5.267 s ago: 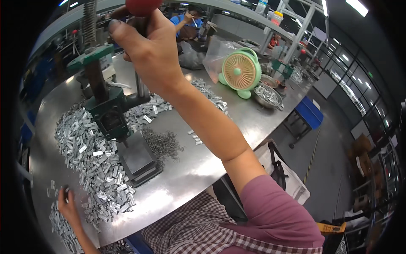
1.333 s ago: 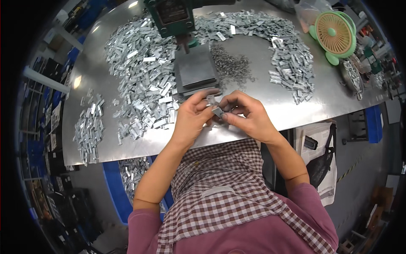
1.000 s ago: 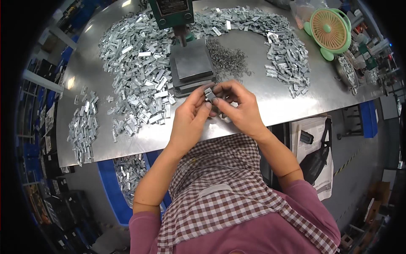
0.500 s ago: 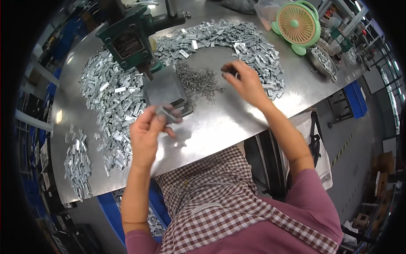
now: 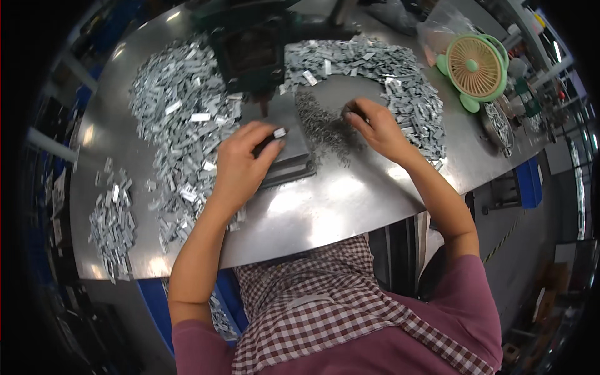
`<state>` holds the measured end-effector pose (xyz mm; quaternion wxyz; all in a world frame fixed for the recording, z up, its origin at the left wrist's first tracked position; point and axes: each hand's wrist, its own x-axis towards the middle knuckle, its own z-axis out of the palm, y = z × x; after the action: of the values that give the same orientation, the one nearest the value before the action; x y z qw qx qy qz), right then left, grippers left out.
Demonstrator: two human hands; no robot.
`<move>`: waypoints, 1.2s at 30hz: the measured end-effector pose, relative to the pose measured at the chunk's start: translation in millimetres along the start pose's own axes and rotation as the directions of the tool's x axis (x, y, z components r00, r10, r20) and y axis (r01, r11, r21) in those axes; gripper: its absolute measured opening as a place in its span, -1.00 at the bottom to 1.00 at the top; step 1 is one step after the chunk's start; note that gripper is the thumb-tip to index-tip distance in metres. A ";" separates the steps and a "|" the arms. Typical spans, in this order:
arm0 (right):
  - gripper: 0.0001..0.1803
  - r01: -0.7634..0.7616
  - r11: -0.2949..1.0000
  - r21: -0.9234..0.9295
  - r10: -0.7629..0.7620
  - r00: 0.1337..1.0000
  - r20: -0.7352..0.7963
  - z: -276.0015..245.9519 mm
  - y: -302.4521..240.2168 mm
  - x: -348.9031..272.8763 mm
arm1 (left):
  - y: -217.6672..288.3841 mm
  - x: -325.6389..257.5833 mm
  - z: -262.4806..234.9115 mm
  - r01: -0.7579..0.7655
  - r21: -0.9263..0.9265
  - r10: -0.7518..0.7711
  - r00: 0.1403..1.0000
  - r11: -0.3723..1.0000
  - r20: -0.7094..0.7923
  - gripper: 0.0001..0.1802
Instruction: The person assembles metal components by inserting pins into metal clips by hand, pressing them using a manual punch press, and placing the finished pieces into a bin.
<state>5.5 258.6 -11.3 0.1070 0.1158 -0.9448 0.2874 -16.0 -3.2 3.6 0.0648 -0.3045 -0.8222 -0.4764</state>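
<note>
My left hand (image 5: 242,164) is closed around a small silver metal block (image 5: 279,132), whose bright end sticks out between thumb and forefinger. It is over the flat steel base plate (image 5: 292,140) of a dark green bench press (image 5: 253,56), just below the press's punch (image 5: 264,107). To the right, my right hand (image 5: 382,132) has thumb and forefinger pinched together at the edge of a heap of small dark metal pins (image 5: 322,125). Whatever lies between those fingertips is too small to make out.
Large heaps of silver metal pieces (image 5: 181,119) spread left of the press and behind it (image 5: 350,59). A smaller pile (image 5: 112,222) lies at the far left. At the right stand a green fan (image 5: 473,67) and a metal bowl (image 5: 497,128) of parts.
My left hand has moved up and forward with the metal block, from the plate's near edge to beneath the punch. My right hand remains by the pins, fingers pinched. The view has shifted.
</note>
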 end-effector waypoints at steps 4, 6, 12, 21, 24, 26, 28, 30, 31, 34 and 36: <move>-0.77 0.002 0.854 0.520 -0.026 0.999 0.039 23.3 -69.4 15.1 | -3.7 -4.1 -1.4 -0.030 -0.019 0.029 0.998 0.999 -0.050 -0.80; -0.75 0.050 0.694 0.719 -0.060 0.998 -0.011 38.3 -73.7 22.2 | -6.1 -2.6 1.8 -0.079 -0.005 0.078 0.994 0.997 -0.075 -0.79; -0.76 -0.067 0.603 0.795 0.036 0.998 0.056 45.2 -79.9 19.2 | -7.5 -4.2 2.2 -0.083 0.058 0.086 0.995 0.995 -0.042 -0.78; -0.83 0.199 0.857 0.475 -0.194 0.979 -0.060 31.3 -77.0 25.1 | -6.2 -1.1 1.5 -0.094 0.032 0.095 0.995 0.995 -0.038 -0.77; -0.82 0.386 0.903 0.188 -0.366 0.921 -0.132 28.0 -85.1 24.5 | -8.1 0.4 0.7 -0.044 0.006 0.044 0.998 0.999 -0.034 -0.77; -0.78 0.428 0.893 0.136 -0.409 0.901 -0.146 28.7 -85.7 19.4 | -9.1 0.1 -3.1 -0.037 0.037 0.040 0.997 0.999 -0.061 -0.78; -0.75 0.425 0.899 0.105 -0.403 0.897 -0.182 20.9 -86.6 11.5 | -17.8 1.0 -10.5 0.007 0.115 0.008 0.991 0.993 -0.131 -0.78; -0.68 0.390 0.917 0.080 -0.348 0.883 -0.314 -2.0 -88.0 9.2 | -23.1 3.7 -8.5 -0.010 0.145 0.032 0.988 0.989 -0.153 -0.77; -0.64 0.373 0.923 0.094 -0.308 0.863 -0.402 -22.4 -94.4 11.0 | -24.3 2.5 -7.9 -0.020 0.171 0.048 0.986 0.985 -0.158 -0.76; -0.62 0.595 0.781 0.190 -0.304 0.628 -0.716 -101.7 -106.2 52.0 | -23.9 2.8 -6.8 -0.006 0.185 0.037 0.985 0.983 -0.166 -0.71; -0.66 0.682 0.614 0.397 -0.299 0.666 -0.683 -139.6 -126.7 65.6 | -12.1 6.0 -5.8 0.040 0.150 -0.013 0.984 0.988 -0.175 -0.69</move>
<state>-2.4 225.2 185.2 0.4087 0.3235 -0.6440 0.5600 -28.7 -9.6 0.1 0.1528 -0.2449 -0.8516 -0.4376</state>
